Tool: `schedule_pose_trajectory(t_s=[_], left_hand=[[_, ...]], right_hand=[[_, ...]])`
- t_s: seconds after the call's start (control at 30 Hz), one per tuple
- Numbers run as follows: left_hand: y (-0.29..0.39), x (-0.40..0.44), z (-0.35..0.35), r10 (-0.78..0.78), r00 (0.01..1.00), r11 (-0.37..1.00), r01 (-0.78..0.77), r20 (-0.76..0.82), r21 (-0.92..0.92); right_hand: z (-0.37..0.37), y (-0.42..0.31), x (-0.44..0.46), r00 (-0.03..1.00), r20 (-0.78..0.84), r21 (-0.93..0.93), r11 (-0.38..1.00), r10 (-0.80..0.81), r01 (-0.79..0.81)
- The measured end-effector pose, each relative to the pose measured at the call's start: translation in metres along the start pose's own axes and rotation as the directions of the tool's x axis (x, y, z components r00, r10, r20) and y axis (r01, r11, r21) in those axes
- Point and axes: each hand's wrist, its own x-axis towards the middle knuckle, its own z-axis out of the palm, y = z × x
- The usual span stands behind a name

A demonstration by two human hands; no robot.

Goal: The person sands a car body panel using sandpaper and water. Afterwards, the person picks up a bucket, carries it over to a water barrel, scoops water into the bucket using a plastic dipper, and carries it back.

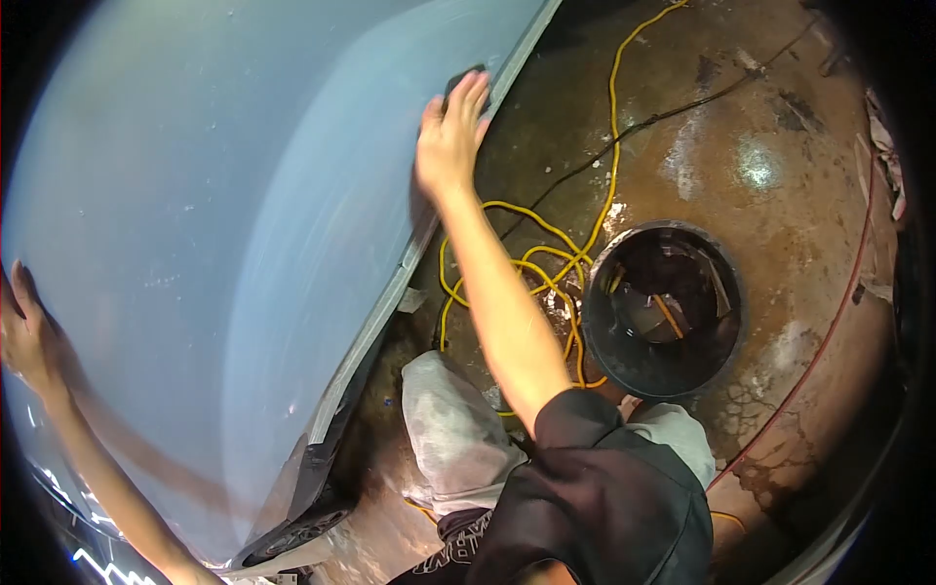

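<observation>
A large grey-blue car panel [292, 175] fills the left side of the view, with pale curved streaks on its surface. My right hand [452, 144] lies over a small dark pad [468, 74] near the panel's right edge, pressing it against the surface. Part of the pad is hidden under the fingers. At the far left, my left hand [31, 346] rests on the panel with its fingers spread and nothing in it; its fingertips are near the dark rim of the view.
Right of my knees stands a black bucket [717, 366] with dark liquid and a brownish stick inside. A tangled yellow cord [614, 107] and a dark cable [702, 100] cross the wet, stained floor. A red hose [829, 336] curves along the right.
</observation>
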Motion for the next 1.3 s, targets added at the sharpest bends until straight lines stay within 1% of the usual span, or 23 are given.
schedule_pose_trajectory(t_s=[0.07,0.13,0.2,0.27,0.33,0.37,0.4,0.5,0.57,0.6,0.63,0.7,0.8,0.83,0.87,0.93,1.0,1.07,1.1,1.17,1.23,1.27,1.3], left_hand=[[0.002,-0.002,0.003,-0.025,1.000,1.000,0.025,0.003,-0.004],[0.001,-0.004,0.006,-0.048,0.999,0.999,0.048,0.026,-0.017],[-0.004,-0.011,0.009,-0.095,0.994,0.995,0.097,0.045,-0.023],[-0.010,-0.018,0.019,-0.169,0.982,0.985,0.172,0.090,-0.025],[-0.015,-0.019,0.027,-0.235,0.964,0.970,0.240,0.126,-0.025],[-0.016,-0.019,0.026,-0.226,0.970,0.972,0.231,0.089,-0.046],[-0.010,-0.013,0.018,-0.169,0.985,0.983,0.171,0.038,-0.070],[0.012,0.003,0.001,-0.058,0.992,0.987,0.041,-0.109,-0.152],[0.019,0.009,-0.003,-0.065,0.987,0.981,0.036,-0.150,-0.190],[0.019,0.006,-0.005,-0.086,0.990,0.979,0.062,-0.116,-0.197],[0.019,0.005,-0.006,-0.104,0.991,0.975,0.084,-0.085,-0.206],[0.018,0.004,-0.004,-0.085,0.991,0.976,0.062,-0.103,-0.208],[0.023,0.011,-0.003,-0.063,0.987,0.978,0.031,-0.150,-0.208],[0.023,0.011,-0.005,-0.058,0.988,0.980,0.029,-0.145,-0.195],[0.022,0.012,-0.007,-0.051,0.988,0.981,0.023,-0.143,-0.194],[0.025,0.011,-0.007,-0.066,0.990,0.977,0.038,-0.125,-0.212],[0.027,0.012,-0.008,-0.079,0.990,0.976,0.053,-0.117,-0.210],[0.025,0.013,-0.010,-0.088,0.990,0.979,0.064,-0.113,-0.194],[0.023,0.014,-0.009,-0.049,0.990,0.982,0.025,-0.130,-0.185],[0.020,0.017,-0.009,-0.001,0.988,0.985,-0.026,-0.157,-0.170],[0.025,0.017,-0.012,-0.019,0.990,0.982,-0.007,-0.137,-0.188],[0.027,0.017,-0.012,-0.025,0.989,0.982,-0.002,-0.144,-0.188],[0.028,0.016,-0.012,-0.046,0.991,0.982,0.021,-0.129,-0.185]], right_hand=[[0.013,0.000,-0.054,0.998,0.037,-0.025,0.999,-0.043,0.044],[0.034,-0.003,-0.148,0.972,0.229,-0.022,0.998,-0.050,0.057],[0.030,0.003,-0.140,0.945,0.289,-0.133,0.971,-0.152,0.197],[0.001,0.007,-0.030,0.957,0.112,-0.172,0.943,-0.269,0.285],[-0.026,0.020,0.101,0.971,-0.128,-0.135,0.973,-0.204,0.187],[-0.041,0.023,0.153,0.969,-0.175,-0.114,0.981,-0.173,0.155],[-0.055,0.022,0.186,0.988,-0.122,-0.100,0.991,-0.095,0.083],[-0.011,-0.014,0.125,0.961,-0.194,-0.163,0.972,-0.200,0.169],[0.027,-0.047,0.014,0.953,-0.029,-0.192,0.937,-0.303,0.292],[0.037,-0.055,-0.042,0.936,0.095,-0.071,0.936,-0.338,0.345],[0.032,-0.048,-0.055,0.937,0.106,-0.067,0.938,-0.332,0.340],[0.025,-0.034,-0.055,0.792,0.326,-0.095,0.815,-0.517,0.571],[-0.019,-0.012,0.111,0.967,-0.092,-0.137,0.965,-0.239,0.225],[-0.044,-0.007,0.167,0.996,-0.086,-0.041,0.999,-0.027,0.023],[-0.064,-0.005,0.207,0.994,-0.078,0.072,0.995,0.078,-0.072],[-0.047,-0.001,0.206,0.991,-0.103,0.109,0.991,0.086,-0.075],[-0.028,-0.041,0.121,0.999,-0.003,-0.086,0.995,0.051,-0.051],[-0.017,-0.059,0.034,0.976,0.218,-0.176,0.982,-0.023,0.062],[-0.016,-0.051,0.044,0.977,0.212,-0.174,0.983,-0.020,0.058],[-0.020,-0.029,0.097,0.997,0.035,-0.157,0.985,-0.068,0.073],[-0.054,-0.007,0.194,0.993,-0.104,-0.016,0.998,0.056,-0.058],[-0.068,-0.002,0.224,0.990,-0.111,-0.117,0.988,0.091,-0.104],[-0.066,-0.004,0.225,0.988,-0.119,-0.114,0.987,0.100,-0.113]])
